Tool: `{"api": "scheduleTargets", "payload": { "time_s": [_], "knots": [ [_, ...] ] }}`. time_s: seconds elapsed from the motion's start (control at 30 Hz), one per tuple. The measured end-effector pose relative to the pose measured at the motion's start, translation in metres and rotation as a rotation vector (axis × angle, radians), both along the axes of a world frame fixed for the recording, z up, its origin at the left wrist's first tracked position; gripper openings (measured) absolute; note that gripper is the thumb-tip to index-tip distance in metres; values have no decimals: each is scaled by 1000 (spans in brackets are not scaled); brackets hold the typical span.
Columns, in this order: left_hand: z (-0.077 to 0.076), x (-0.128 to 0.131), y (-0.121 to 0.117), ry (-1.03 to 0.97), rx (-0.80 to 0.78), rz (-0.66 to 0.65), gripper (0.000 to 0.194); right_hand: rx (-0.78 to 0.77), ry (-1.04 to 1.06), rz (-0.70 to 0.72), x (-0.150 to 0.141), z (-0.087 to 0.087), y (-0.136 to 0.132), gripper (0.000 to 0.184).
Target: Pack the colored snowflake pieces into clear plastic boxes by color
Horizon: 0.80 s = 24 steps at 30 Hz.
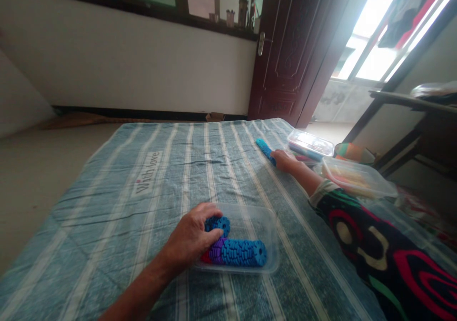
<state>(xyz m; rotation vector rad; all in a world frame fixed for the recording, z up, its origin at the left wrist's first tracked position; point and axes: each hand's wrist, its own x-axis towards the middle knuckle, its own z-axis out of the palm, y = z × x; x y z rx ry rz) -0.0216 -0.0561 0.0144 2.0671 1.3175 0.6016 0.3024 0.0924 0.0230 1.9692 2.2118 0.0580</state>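
In front of me a clear plastic box [269, 221] rests on the striped sheet. Inside lies a long rod of stacked notched plastic discs [244, 253], blue, then purple, with red at its left end. Reaching into the box, my left hand [193, 233] has its thumb and fingers around a shorter blue disc stack [223, 225], partly covered by the fingers. Farther off to the right, my right hand [283, 160] grips the near end of a teal-to-blue disc stack [264, 150], which is on or just above the sheet; which of these I cannot tell.
A lidded clear box [310, 143] stands beyond my right hand. Another clear box [357, 176] with yellowish and red pieces is beside my right forearm. An orange-and-green object [353, 153] lies near them. A dark shelf or table [410, 97] borders the right side; a brown door [285, 50] stands behind.
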Motion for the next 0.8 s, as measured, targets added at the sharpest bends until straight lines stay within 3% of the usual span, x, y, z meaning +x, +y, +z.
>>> {"api": "scheduleTargets", "payload": {
  "time_s": [0.3, 0.5, 0.57, 0.67, 0.73, 0.8],
  "knots": [
    [-4, -1, 1, -17, -1, -2, 25, 35, -26, -36, -1, 8, -4, 40],
    [-5, -1, -1, -22, 7, -20, 24, 54, 21, 28, -7, 27, -22, 30],
    [-4, 0, -2, -24, 3, -25, 23, 81, 168, 145, -19, 37, -41, 23],
    [-2, 1, -3, -19, -12, -23, 23, 24, 485, 490, -47, 48, -83, 12],
    [-1, 2, -3, -10, -12, -21, 23, -73, 566, 722, -70, 51, -109, 7],
    [-1, 1, -3, -8, -6, -39, 22, -124, 547, 835, -91, 48, -128, 12]
  ]
}}
